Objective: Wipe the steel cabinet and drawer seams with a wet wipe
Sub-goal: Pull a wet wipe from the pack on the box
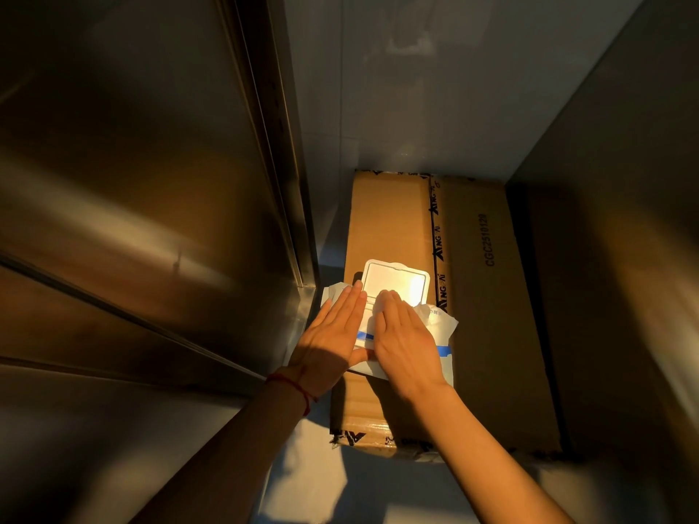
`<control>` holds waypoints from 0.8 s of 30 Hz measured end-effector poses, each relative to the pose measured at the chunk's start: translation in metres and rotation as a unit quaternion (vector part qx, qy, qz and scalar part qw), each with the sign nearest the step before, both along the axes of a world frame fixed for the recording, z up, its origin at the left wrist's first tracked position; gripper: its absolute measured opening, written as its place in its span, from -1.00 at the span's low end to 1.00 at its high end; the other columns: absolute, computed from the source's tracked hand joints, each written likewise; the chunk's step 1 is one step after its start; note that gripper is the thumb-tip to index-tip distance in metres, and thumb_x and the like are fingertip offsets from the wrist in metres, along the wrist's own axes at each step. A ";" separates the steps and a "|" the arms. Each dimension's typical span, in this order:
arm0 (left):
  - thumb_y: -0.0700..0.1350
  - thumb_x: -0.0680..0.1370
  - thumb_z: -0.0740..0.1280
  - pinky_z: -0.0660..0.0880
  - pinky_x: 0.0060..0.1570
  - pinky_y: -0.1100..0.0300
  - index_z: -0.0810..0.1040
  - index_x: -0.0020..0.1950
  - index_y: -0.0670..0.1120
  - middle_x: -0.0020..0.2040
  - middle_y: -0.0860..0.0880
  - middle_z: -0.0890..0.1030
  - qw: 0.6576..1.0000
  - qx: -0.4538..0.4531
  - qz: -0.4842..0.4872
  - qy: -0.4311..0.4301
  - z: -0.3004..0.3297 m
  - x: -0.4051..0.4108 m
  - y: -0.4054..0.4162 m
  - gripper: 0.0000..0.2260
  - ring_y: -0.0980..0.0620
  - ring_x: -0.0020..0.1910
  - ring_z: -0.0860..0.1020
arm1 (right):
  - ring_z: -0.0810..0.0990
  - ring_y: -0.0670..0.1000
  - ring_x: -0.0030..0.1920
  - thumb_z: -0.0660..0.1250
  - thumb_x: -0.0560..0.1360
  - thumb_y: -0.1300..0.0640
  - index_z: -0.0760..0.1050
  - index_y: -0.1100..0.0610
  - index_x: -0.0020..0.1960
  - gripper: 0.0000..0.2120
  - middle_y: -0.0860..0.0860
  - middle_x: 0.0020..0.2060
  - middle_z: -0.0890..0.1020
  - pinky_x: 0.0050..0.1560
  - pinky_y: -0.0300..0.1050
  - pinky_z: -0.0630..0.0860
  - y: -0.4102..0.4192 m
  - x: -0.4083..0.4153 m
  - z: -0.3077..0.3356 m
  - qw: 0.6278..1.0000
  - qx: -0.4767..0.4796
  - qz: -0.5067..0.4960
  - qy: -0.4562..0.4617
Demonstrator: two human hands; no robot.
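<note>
A white pack of wet wipes (440, 321) with a blue stripe lies on a cardboard box (480, 296). Its white plastic lid (397, 279) stands flipped open at the far end. My left hand (329, 338) lies flat on the pack's left side with straight fingers. My right hand (404, 334) covers the middle of the pack, and its fingertips reach the opening below the lid; whether they pinch a wipe is hidden. The steel cabinet (132, 202) fills the left of the view, with a vertical seam (280, 164) and slanting drawer seams (125, 312).
The cardboard box sits on the floor between the steel cabinet and a dark steel panel (624, 221) on the right. A pale wall (416, 70) stands behind it. A strip of light floor (340, 485) shows between my forearms.
</note>
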State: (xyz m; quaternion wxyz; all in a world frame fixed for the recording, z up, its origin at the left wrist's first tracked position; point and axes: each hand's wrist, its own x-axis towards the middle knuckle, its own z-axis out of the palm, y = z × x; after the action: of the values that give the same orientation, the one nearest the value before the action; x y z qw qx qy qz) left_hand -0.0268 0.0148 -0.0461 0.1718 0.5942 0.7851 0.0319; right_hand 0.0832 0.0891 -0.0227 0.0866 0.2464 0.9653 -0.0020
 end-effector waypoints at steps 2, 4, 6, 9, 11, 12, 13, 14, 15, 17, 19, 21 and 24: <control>0.21 0.55 0.09 -0.34 0.37 0.21 -0.31 0.44 -0.08 0.50 -0.10 -0.26 1.000 -0.012 -0.001 0.009 0.001 0.000 0.000 -0.28 0.01 0.49 -0.24 | 0.22 0.18 0.42 0.26 0.57 0.08 0.15 0.25 0.45 -0.46 0.21 0.42 0.23 0.43 0.00 0.11 -0.001 -0.001 0.001 1.000 0.011 -0.002 -0.004; 0.21 0.56 0.07 -0.34 0.37 0.20 -0.33 0.41 -0.06 0.50 -0.10 -0.26 1.000 -0.013 -0.004 0.017 0.001 0.000 -0.001 -0.29 0.01 0.49 -0.24 | 0.45 0.18 0.27 0.50 0.37 0.06 0.41 0.29 0.29 -0.41 0.23 0.26 0.46 0.31 0.00 0.35 -0.004 -0.002 0.007 0.999 0.037 -0.010 0.004; 0.22 0.56 0.06 -0.34 0.37 0.21 -0.36 0.37 -0.03 0.50 -0.09 -0.27 1.000 -0.009 -0.007 0.022 0.001 0.000 -0.002 -0.32 0.01 0.49 -0.24 | 0.65 0.11 -0.06 0.69 -0.03 0.00 0.63 0.25 -0.04 -0.37 0.16 -0.07 0.66 -0.01 -0.06 0.57 -0.005 -0.001 0.011 0.998 0.044 -0.022 0.041; 0.20 0.57 0.06 -0.34 0.37 0.22 -0.35 0.38 -0.04 0.50 -0.07 -0.26 1.000 -0.002 -0.001 0.021 0.002 0.000 -0.002 -0.32 0.02 0.49 -0.24 | 0.66 0.09 -0.16 0.70 -0.15 0.01 0.66 0.23 -0.14 -0.36 0.13 -0.17 0.67 -0.11 -0.06 0.60 -0.007 0.002 0.009 0.996 0.051 -0.022 0.068; 0.17 0.58 0.07 -0.33 0.37 0.22 -0.33 0.41 -0.05 0.50 -0.08 -0.26 1.000 0.002 0.004 0.008 0.002 0.000 -0.001 -0.33 0.02 0.49 -0.23 | 0.66 0.12 -0.13 0.70 -0.14 0.05 0.66 0.24 -0.14 -0.38 0.15 -0.16 0.67 -0.08 -0.03 0.59 -0.010 0.004 0.008 0.996 0.054 -0.015 0.072; 0.16 0.59 0.07 -0.33 0.38 0.22 -0.34 0.39 -0.04 0.50 -0.09 -0.26 1.000 0.003 0.007 0.004 0.002 0.000 -0.001 -0.35 0.02 0.49 -0.22 | 0.66 0.13 -0.12 0.70 -0.13 0.08 0.65 0.26 -0.14 -0.39 0.17 -0.16 0.67 -0.07 -0.02 0.59 -0.012 0.004 0.009 0.996 0.057 -0.014 0.075; 0.15 0.59 0.07 -0.33 0.38 0.21 -0.34 0.38 -0.04 0.50 -0.09 -0.26 1.000 0.002 0.009 0.001 0.001 0.000 0.000 -0.36 0.01 0.49 -0.22 | 0.66 0.15 -0.12 0.70 -0.13 0.11 0.65 0.27 -0.15 -0.40 0.18 -0.16 0.66 -0.06 -0.01 0.59 -0.013 0.005 0.009 0.995 0.058 -0.015 0.078; 0.15 0.59 0.07 -0.33 0.38 0.21 -0.34 0.39 -0.04 0.50 -0.09 -0.26 1.000 0.001 0.009 -0.002 0.001 0.000 0.000 -0.35 0.01 0.49 -0.22 | 0.67 0.17 -0.12 0.70 -0.15 0.13 0.65 0.29 -0.15 -0.40 0.20 -0.16 0.67 -0.07 0.01 0.59 -0.013 0.006 0.009 0.995 0.057 -0.017 0.081; 0.15 0.58 0.08 -0.33 0.37 0.21 -0.33 0.39 -0.05 0.50 -0.10 -0.25 1.000 0.002 0.008 -0.005 0.001 0.000 -0.001 -0.34 0.01 0.49 -0.22 | 0.67 0.18 -0.11 0.70 -0.18 0.16 0.65 0.30 -0.16 -0.38 0.21 -0.17 0.67 -0.09 0.02 0.59 -0.013 0.007 0.009 0.995 0.055 -0.018 0.085; 0.15 0.58 0.11 -0.34 0.37 0.22 -0.33 0.35 -0.02 0.50 -0.10 -0.24 1.000 0.016 0.010 -0.020 0.000 0.000 0.000 -0.35 0.00 0.49 -0.21 | 0.67 0.21 -0.10 0.70 -0.21 0.17 0.64 0.30 -0.16 -0.36 0.23 -0.15 0.67 -0.10 0.06 0.59 -0.014 0.011 0.009 0.995 0.055 -0.015 0.086; 0.15 0.57 0.12 -0.34 0.38 0.21 -0.33 0.31 0.00 0.50 -0.10 -0.24 0.999 0.025 0.014 -0.033 -0.001 0.000 -0.001 -0.36 -0.01 0.49 -0.20 | 0.67 0.22 -0.08 0.70 -0.21 0.17 0.65 0.31 -0.16 -0.35 0.23 -0.13 0.67 -0.10 0.09 0.58 -0.014 0.015 0.008 0.995 0.055 -0.013 0.087; 0.14 0.56 0.15 -0.32 0.38 0.20 -0.27 0.34 -0.01 0.49 -0.12 -0.21 0.998 0.037 0.012 -0.049 0.001 0.001 -0.001 -0.37 -0.04 0.50 -0.17 | 0.66 0.22 -0.05 0.70 -0.21 0.18 0.65 0.32 -0.11 -0.31 0.24 -0.09 0.67 -0.09 0.12 0.57 -0.014 0.016 0.007 0.994 0.052 -0.019 0.092; 0.04 0.54 0.27 -0.21 0.41 0.10 -0.10 0.41 -0.12 0.49 -0.21 -0.05 0.991 0.099 0.023 -0.084 0.004 0.003 0.000 -0.34 -0.19 0.49 -0.03 | 0.65 0.23 -0.02 0.70 -0.21 0.20 0.64 0.35 -0.09 -0.30 0.25 -0.05 0.66 -0.08 0.11 0.57 -0.014 0.014 0.006 0.992 0.057 -0.016 0.111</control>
State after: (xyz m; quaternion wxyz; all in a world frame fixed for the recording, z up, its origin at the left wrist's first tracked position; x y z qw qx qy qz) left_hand -0.0238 0.0144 -0.0425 0.1766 0.5853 0.7744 0.1629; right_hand 0.0970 0.0756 -0.0163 -0.0353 0.2648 0.9634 0.0247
